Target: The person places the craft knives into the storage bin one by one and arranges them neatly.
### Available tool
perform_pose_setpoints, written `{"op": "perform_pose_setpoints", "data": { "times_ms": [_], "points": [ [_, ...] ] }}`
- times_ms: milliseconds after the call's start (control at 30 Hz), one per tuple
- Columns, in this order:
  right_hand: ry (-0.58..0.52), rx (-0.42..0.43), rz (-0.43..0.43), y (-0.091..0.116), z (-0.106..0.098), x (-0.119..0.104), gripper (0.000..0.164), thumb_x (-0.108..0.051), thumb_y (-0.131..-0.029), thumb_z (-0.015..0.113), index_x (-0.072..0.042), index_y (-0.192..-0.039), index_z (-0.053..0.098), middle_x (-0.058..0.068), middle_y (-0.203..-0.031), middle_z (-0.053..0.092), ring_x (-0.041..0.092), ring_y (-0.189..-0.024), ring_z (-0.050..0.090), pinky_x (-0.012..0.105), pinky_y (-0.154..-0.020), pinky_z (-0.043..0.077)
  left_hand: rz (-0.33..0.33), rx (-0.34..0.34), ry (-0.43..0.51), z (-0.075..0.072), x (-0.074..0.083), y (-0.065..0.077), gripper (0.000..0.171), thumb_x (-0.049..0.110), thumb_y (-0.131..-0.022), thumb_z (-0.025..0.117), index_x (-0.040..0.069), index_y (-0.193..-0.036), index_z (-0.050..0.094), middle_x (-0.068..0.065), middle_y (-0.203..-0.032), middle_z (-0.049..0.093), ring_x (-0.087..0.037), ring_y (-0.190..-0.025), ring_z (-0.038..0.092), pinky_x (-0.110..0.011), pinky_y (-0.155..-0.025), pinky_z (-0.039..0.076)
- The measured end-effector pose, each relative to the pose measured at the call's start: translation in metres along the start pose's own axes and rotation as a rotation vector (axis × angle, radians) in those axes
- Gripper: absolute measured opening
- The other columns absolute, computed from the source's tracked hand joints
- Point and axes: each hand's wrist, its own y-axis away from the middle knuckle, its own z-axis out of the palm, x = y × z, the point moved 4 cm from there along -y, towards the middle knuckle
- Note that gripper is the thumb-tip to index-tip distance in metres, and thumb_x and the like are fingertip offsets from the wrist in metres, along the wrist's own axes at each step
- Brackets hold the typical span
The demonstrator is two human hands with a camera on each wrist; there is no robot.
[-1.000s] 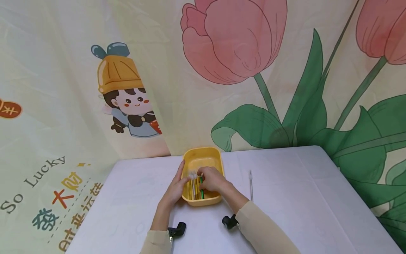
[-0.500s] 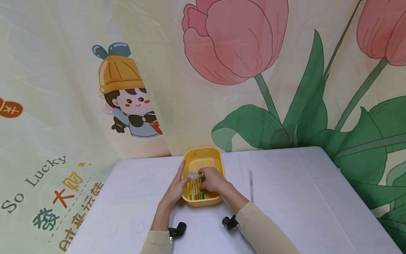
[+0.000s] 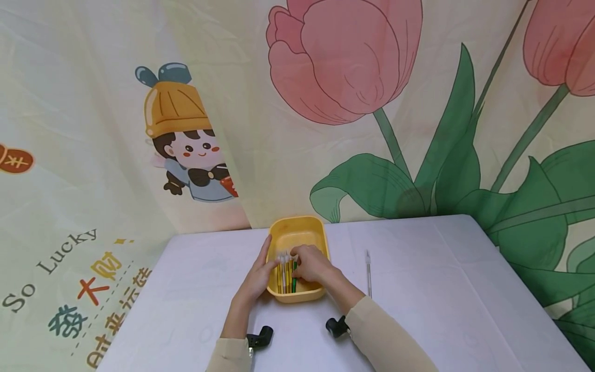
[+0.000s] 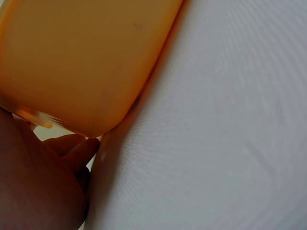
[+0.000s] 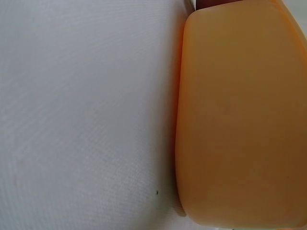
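Note:
A yellow plastic box stands on the table, with several slim pens side by side in its near left part. These have clear caps and mostly yellow barrels. My left hand grips the box's left side, fingers along the outer wall and thumb over the rim by the pens. Inside the box, my right hand pinches a green pen at the right end of the row; its fingertips are partly hidden. Only the box's outer wall fills most of the right wrist view's right side.
A single clear-capped pen lies on the white tablecloth, right of the box; the right forearm hides its near end. Behind the table hangs a printed curtain. Black wrist cameras sit close above the cloth.
The green pen's lower end has shifted slightly left, toward the other pens, with my right hand still on it. My left hand has stayed on the box.

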Motion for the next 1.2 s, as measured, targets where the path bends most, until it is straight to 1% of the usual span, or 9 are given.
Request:
{"op": "perform_pose_setpoints", "data": {
  "times_ms": [100,433,633,733,833,867,967,1067,1200],
  "points": [
    [-0.001,0.003,0.002,0.0,0.0,0.0,0.05,-0.01,-0.085,0.085,-0.004,-0.132,0.068,0.001,-0.082,0.063,0.015,-0.073,0.058,0.024,-0.06,0.048,0.002,0.002,-0.002,0.0,0.001,0.0,0.07,0.026,-0.108,0.046,0.047,-0.165,0.012,0.005,-0.176,0.009,-0.028,-0.163,0.002,-0.059,-0.13,0.003],
    [-0.009,0.01,-0.013,0.001,0.0,0.0,0.046,-0.013,-0.087,0.084,-0.004,-0.13,0.07,0.002,-0.085,0.064,0.015,-0.073,0.059,0.024,-0.063,0.05,-0.011,0.002,0.007,0.002,0.0,0.001,0.07,0.025,-0.108,0.047,0.047,-0.165,0.012,0.006,-0.176,0.009,-0.027,-0.164,0.002,-0.059,-0.13,0.002],
    [-0.027,0.068,-0.058,0.003,-0.005,-0.001,0.043,-0.015,-0.089,0.082,-0.006,-0.13,0.07,0.003,-0.093,0.068,0.014,-0.077,0.059,0.024,-0.065,0.051,-0.001,0.007,-0.005,0.001,0.0,0.0,0.071,0.025,-0.108,0.047,0.048,-0.165,0.012,0.005,-0.176,0.009,-0.028,-0.163,0.002,-0.059,-0.13,0.003],
    [-0.059,0.098,-0.082,0.005,-0.007,-0.002,0.039,-0.016,-0.09,0.081,-0.006,-0.127,0.072,0.002,-0.094,0.068,0.012,-0.072,0.061,0.023,-0.062,0.052,0.013,0.011,-0.01,0.001,0.001,-0.001,0.072,0.023,-0.107,0.048,0.047,-0.165,0.012,0.002,-0.176,0.009,-0.03,-0.163,0.004,-0.059,-0.129,0.004],
    [-0.094,0.12,-0.111,0.006,-0.009,-0.003,0.035,-0.017,-0.091,0.081,-0.006,-0.123,0.073,0.002,-0.093,0.069,0.01,-0.063,0.062,0.023,-0.056,0.052,0.012,0.017,-0.009,0.0,0.001,0.0,0.073,0.023,-0.107,0.049,0.046,-0.166,0.012,0.001,-0.176,0.01,-0.03,-0.163,0.005,-0.058,-0.13,0.005],
    [-0.1,0.128,-0.118,0.007,-0.009,-0.003,0.034,-0.017,-0.091,0.081,-0.006,-0.122,0.074,0.002,-0.094,0.069,0.009,-0.063,0.062,0.023,-0.056,0.052,0.013,0.016,-0.009,0.0,0.001,0.0,0.073,0.022,-0.107,0.049,0.045,-0.166,0.012,0.0,-0.176,0.01,-0.03,-0.163,0.005,-0.058,-0.13,0.005],
    [-0.127,0.149,-0.125,0.009,-0.01,-0.002,0.034,-0.019,-0.092,0.08,-0.007,-0.124,0.074,0.004,-0.099,0.07,0.01,-0.062,0.062,0.023,-0.056,0.053,0.013,0.017,-0.008,0.0,0.0,0.0,0.074,0.022,-0.106,0.049,0.044,-0.166,0.012,0.0,-0.176,0.01,-0.03,-0.163,0.005,-0.058,-0.13,0.005],
    [-0.163,0.178,-0.118,0.012,-0.011,-0.002,0.036,-0.02,-0.094,0.078,-0.009,-0.128,0.072,0.008,-0.108,0.07,0.01,-0.068,0.062,0.022,-0.059,0.054,0.014,0.015,-0.005,0.0,0.0,0.0,0.073,0.023,-0.106,0.049,0.044,-0.166,0.012,0.001,-0.176,0.009,-0.029,-0.163,0.004,-0.057,-0.13,0.004],
    [-0.23,0.221,-0.127,0.015,-0.012,-0.001,0.039,-0.016,-0.095,0.077,-0.007,-0.132,0.069,0.015,-0.12,0.069,0.01,-0.072,0.065,0.022,-0.062,0.057,0.001,0.011,-0.004,0.0,0.0,0.0,0.072,0.026,-0.107,0.048,0.047,-0.165,0.012,0.005,-0.176,0.008,-0.028,-0.163,0.003,-0.058,-0.13,0.002]
  ]
}}
